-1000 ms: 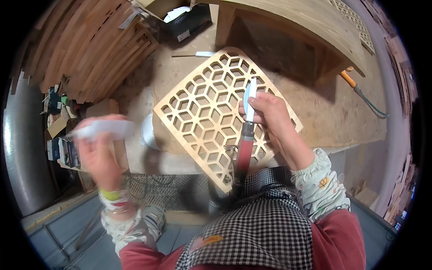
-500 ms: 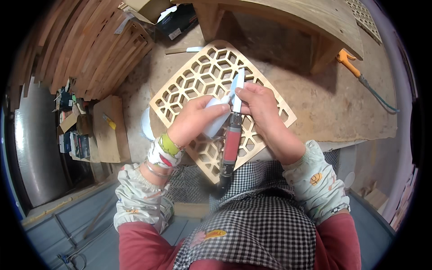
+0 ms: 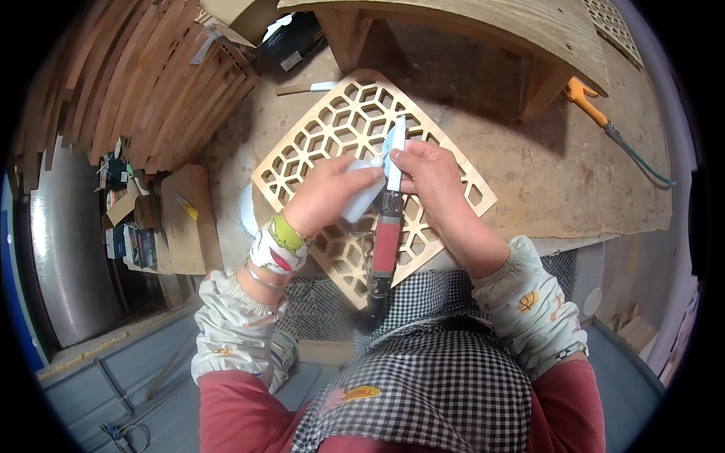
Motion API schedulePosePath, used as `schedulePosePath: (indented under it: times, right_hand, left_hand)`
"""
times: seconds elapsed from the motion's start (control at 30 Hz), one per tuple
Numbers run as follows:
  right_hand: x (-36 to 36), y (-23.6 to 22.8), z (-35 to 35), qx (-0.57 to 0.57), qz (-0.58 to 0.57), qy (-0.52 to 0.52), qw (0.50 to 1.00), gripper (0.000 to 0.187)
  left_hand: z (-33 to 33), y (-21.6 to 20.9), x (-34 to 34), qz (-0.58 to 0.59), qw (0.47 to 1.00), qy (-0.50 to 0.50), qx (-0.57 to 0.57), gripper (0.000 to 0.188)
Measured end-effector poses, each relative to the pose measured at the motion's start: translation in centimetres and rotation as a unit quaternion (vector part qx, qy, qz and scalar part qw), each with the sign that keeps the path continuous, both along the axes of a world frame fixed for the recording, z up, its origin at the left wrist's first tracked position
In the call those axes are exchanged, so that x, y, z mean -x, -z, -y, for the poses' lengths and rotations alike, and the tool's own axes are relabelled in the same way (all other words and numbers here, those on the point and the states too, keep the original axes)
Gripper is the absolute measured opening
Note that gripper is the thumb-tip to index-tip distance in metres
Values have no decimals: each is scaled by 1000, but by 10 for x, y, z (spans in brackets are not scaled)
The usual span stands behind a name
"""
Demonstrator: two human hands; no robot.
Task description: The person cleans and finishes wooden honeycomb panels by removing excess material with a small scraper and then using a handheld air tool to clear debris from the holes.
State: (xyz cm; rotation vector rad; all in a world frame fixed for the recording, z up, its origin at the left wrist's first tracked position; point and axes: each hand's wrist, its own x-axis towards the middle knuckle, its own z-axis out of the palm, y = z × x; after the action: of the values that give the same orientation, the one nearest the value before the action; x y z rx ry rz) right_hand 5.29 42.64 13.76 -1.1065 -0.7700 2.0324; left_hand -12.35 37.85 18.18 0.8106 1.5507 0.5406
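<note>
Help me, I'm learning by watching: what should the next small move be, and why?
Probably a gentle squeeze of the bottle by the left hand: its narrow end is right by the white strip, which the right hand pinches at the end of the red tool.

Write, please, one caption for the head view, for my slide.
Left hand holds a pale bottle beside the white strip in the right hand, above a wooden lattice panel.

Brown workbench (image 3: 574, 192) beneath a wooden lattice panel (image 3: 305, 130), white-ended stick (image 3: 306, 88), orange air gun (image 3: 590, 108), low wooden stand (image 3: 483, 29)
</note>
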Motion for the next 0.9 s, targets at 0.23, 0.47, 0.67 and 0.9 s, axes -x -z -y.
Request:
schedulePosePath:
  times: [0.23, 0.47, 0.67, 0.9]
  right_hand:
    - [1, -3, 1, -8, 17, -1, 1000, 19]
    - [3, 2, 5, -3, -7, 11, 1000, 17]
    - [0, 5, 1, -7, 14, 10, 1000, 17]
    - [10, 1, -1, -17, 34, 8, 999, 20]
  left_hand:
    - [8, -10, -3, 8, 1000, -10, 18, 33]
    - [-6, -7, -2, 26, 999, -4, -20, 32]
    - [-5, -8, -4, 5, 1000, 6, 2, 34]
    - [28, -10, 13, 60, 996, -17, -62, 38]
